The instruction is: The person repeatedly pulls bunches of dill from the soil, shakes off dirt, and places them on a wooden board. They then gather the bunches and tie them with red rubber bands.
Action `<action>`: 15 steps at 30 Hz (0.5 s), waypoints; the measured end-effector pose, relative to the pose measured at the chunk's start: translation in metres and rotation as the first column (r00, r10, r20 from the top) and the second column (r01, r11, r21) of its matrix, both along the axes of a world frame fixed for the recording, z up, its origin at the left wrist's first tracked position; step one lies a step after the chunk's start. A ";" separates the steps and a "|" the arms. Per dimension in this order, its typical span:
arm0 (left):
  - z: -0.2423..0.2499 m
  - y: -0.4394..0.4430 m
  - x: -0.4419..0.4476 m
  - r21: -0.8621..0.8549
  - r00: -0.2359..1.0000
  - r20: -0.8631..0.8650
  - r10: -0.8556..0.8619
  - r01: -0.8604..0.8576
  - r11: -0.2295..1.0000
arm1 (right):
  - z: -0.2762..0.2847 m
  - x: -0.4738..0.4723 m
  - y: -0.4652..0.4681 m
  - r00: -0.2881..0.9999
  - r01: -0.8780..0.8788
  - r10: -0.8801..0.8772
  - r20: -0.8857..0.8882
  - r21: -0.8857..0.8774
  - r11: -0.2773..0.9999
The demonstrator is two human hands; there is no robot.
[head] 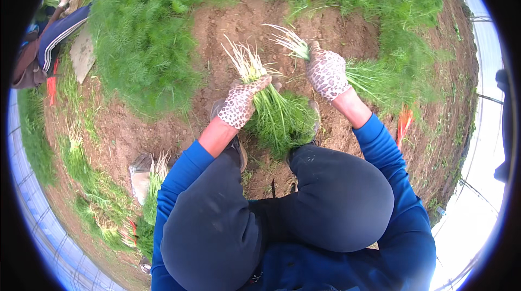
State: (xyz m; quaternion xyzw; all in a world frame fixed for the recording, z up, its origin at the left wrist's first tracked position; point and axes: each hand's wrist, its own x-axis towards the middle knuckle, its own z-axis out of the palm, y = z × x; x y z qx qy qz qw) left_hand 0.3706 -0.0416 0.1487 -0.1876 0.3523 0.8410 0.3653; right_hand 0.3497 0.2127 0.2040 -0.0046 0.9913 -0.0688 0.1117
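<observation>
My left hand [246,97], in a leopard-print glove, grips a thick bunch of feathery green plants [281,118], probably dill or fennel. Its pale roots point up and away from me, and its leaves hang between my shoes. To the right, my right hand [323,67], gloved alike, is closed around a smaller bunch [299,47]. The white roots of that bunch stick out to the upper left, while feathery leaves show on the other side of the hand. The two bunches are apart.
Dense feathery plants [142,47] grow ahead and to both sides around bare soil [252,14]. Pulled bunches [75,148] lie at the left, some beside my left arm [158,173]. Red-orange strips [404,124] lie at the right. Another person [61,38] works at the upper left.
</observation>
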 end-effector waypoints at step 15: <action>-0.015 -0.021 -0.010 -0.260 0.974 -0.009 0.225 -0.220 0.940 | -0.045 -0.002 -0.117 0.966 -0.198 0.248 0.079 -0.395 0.897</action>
